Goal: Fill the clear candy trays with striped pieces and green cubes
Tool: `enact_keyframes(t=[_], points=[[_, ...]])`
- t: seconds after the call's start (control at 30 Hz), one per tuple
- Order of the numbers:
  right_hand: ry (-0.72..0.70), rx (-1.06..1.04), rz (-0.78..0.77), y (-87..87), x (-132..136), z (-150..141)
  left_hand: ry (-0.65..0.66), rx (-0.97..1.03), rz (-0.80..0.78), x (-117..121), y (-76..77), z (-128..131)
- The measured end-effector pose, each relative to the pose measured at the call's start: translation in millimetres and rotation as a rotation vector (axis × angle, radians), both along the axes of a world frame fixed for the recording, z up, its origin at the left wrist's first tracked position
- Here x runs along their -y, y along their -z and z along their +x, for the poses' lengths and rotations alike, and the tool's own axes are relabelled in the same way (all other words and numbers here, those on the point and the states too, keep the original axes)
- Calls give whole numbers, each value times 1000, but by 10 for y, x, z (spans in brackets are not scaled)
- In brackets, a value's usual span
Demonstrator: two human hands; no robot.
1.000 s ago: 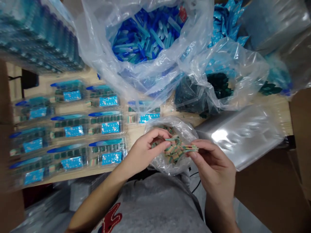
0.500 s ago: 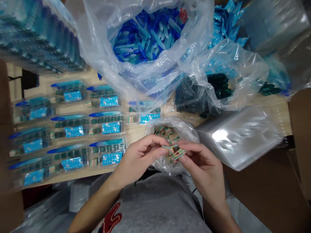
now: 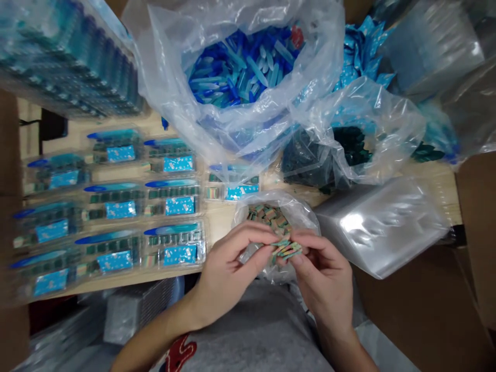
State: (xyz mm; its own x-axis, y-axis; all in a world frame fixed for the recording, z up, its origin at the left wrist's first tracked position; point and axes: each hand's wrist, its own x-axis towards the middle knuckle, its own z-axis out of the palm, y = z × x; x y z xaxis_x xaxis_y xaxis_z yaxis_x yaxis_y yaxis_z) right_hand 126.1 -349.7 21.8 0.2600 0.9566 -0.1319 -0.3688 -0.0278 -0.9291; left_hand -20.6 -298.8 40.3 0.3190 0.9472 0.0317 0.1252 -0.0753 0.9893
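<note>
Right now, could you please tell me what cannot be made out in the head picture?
All in the head view:
Exact count of the small pieces held: they overlap, and the left grip and right grip cover some ends.
Near side of the small bag: partly hidden behind both grips.
Extent of the stacked packs: blurred, cut off by the left edge.
Print on the blue packets: too small.

A black object (image 3: 53, 124) sits at upper left, brown cardboard (image 3: 422, 310) at lower right.
</note>
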Motion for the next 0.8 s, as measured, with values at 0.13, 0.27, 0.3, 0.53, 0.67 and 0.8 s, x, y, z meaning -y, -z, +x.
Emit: enact_keyframes(t=[0.13,0.27,0.3,0.53,0.67,0.8], points=[[-14,86,17,13,10,-3,109,-6,26,24,-18,-94],[-73,177,50,-9,12,-3,106,59,35,31,-9,-174],[-85,206,59,-17,13,-4,102,70,36,34,-9,-186],[-178,442,125,-58,7,-74,9,146,1,65,2,-310],[-159,437,128,-104,-34,-215,4,180,-53,145,71,-435],[-53,416,159,-147,-77,-398,-23,237,-114,220,138,-487]])
